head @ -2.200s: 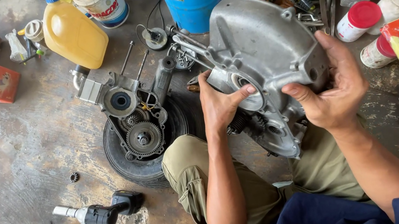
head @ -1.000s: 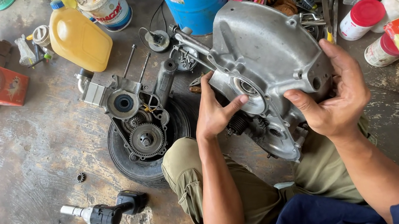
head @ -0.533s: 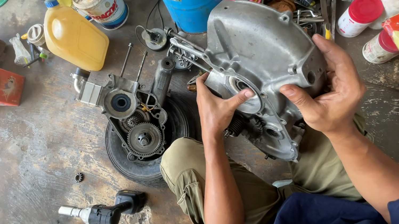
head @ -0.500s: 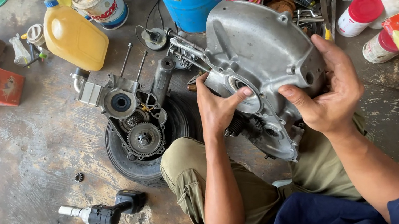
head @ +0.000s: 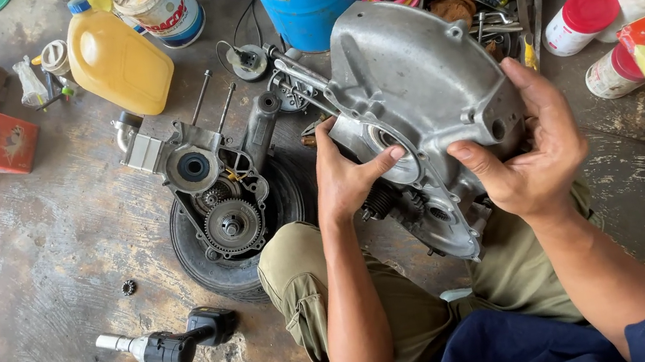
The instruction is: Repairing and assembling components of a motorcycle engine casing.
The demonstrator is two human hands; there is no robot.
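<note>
1. The engine case half [head: 430, 93] sits centre-right of the frame, tilted up over your knees, with its outer face toward the camera.
2. Your left hand [head: 344, 177] is spread flat on its lower-left face. The thumb lies across the round bearing bore and the fingers are only lightly curled, so it is bracing, not clamping.
3. Your right hand [head: 531, 150] is wrapped round the right edge. The thumb is on the front face, the fingers are hooked behind the rim, and the grip is firm.
4. It looks like cast aluminium, so expect it to be rigid and fairly heavy for its size, probably with an oily film. Expect slip on the smooth faces.
5. Take hold at the rim, the bolt bosses and the ribs. Keep your fingers off the gasket face and out of the bore, since edges there may be sharp.
6. Thin lugs would chip if the casting dropped on the concrete floor [head: 25, 283], so keep both hands on it.
7. The other case half [head: 216, 199] lies on a tyre [head: 205, 262], centre-left of the frame. The yellow jug [head: 114, 59] is at upper left.
</note>
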